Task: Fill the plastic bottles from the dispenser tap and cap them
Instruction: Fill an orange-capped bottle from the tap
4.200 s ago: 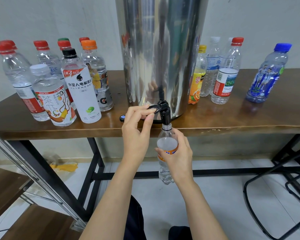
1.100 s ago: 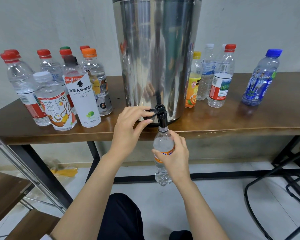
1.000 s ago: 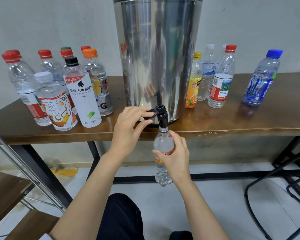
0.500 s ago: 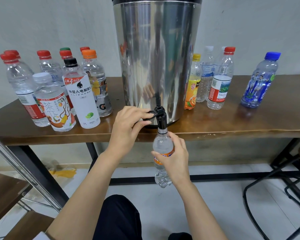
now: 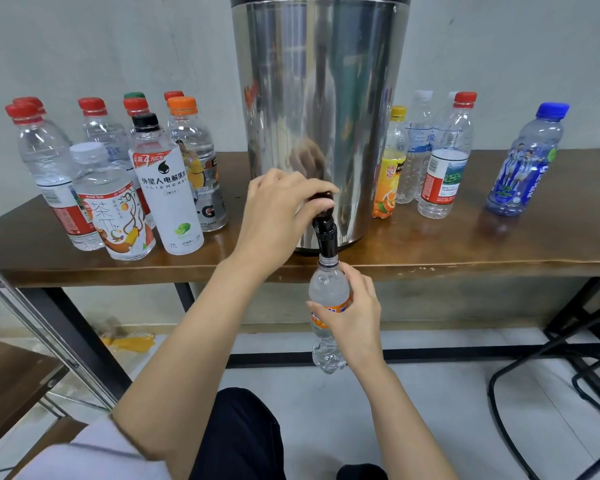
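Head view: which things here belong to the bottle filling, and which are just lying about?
Belong: dispenser; tap; orange-label bottle held under it; capped bottles left of the dispenser; capped bottles right of it; table.
Lying about: yellow scrap on the floor; black metal frame.

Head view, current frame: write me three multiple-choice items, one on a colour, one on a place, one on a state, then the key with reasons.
1. Cap of the rightmost bottle on the table: A. blue B. red C. yellow
2. Mouth of the held bottle, gripped by the right hand: A. on the table B. just under the tap C. on the floor
3. The held bottle is: A. capped B. lying flat C. uncapped and upright
Key: A, its cap is blue; B, the neck sits below the black spout; C, the open neck points up.
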Demonstrator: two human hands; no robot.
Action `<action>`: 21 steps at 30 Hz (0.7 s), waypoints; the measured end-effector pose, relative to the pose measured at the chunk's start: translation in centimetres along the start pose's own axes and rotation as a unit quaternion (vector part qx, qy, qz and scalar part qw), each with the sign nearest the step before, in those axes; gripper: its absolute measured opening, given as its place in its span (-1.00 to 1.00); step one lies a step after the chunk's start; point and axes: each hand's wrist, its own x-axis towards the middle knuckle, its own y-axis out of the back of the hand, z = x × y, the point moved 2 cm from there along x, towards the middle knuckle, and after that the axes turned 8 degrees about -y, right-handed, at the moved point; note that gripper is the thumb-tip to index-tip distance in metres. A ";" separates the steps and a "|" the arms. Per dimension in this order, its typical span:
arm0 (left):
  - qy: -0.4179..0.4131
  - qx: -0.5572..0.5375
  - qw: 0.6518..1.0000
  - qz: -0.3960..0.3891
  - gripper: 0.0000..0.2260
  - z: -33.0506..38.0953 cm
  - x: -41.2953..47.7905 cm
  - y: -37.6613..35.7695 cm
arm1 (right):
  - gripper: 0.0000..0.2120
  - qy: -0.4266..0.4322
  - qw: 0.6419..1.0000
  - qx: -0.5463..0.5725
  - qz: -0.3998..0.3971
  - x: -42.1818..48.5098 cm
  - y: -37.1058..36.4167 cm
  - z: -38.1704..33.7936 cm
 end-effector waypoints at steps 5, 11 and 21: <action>0.075 -0.087 0.993 0.023 -0.76 -0.2 -0.6 -0.3 | -0.29 0.003 1.000 -0.001 -0.008 0.1 0.1 0.0; 0.231 -0.204 0.945 0.113 -0.78 -2.7 -2.9 1.2 | -0.32 0.004 1.000 0.005 -0.003 0.0 0.1 -0.2; 0.392 -0.063 0.915 -0.064 -0.66 -8.6 -7.2 0.1 | -0.30 -0.006 1.000 -0.004 -0.004 -0.1 0.1 0.1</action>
